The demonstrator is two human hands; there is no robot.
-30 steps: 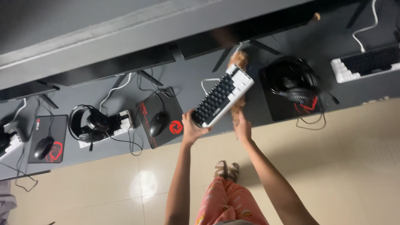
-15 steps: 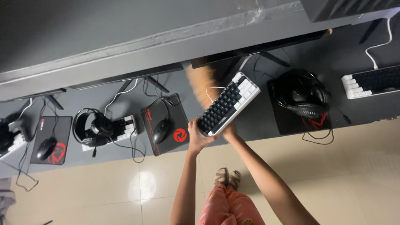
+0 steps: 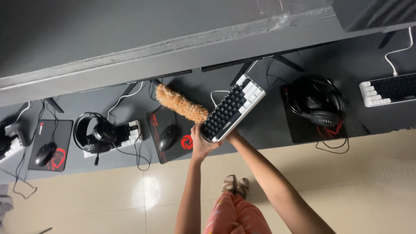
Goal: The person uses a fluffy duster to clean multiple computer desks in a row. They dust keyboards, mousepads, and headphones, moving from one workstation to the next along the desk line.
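Observation:
A black-and-white keyboard (image 3: 234, 108) is tilted up off the dark grey desk (image 3: 268, 125). My left hand (image 3: 201, 145) grips its near left corner. My right hand (image 3: 232, 135) sits under the keyboard's near edge, mostly hidden. A fluffy orange duster (image 3: 180, 104) sticks out from beneath the keyboard toward the upper left, over a black mouse (image 3: 167, 136) on a black-and-red mouse pad (image 3: 152, 123). The duster's handle runs toward my right hand, but the grip itself is hidden.
A black headset (image 3: 316, 102) lies on a mouse pad to the right, with another keyboard (image 3: 388, 89) beyond it. To the left are a headset on a white keyboard (image 3: 97, 130) and another mouse (image 3: 44, 154). Cables trail over the desk edge. My sandalled feet (image 3: 234, 186) stand on beige tiles.
The duster has swept from the keyboard's far end round to its left side, over the mouse pad. The keyboard stays lifted in my left hand.

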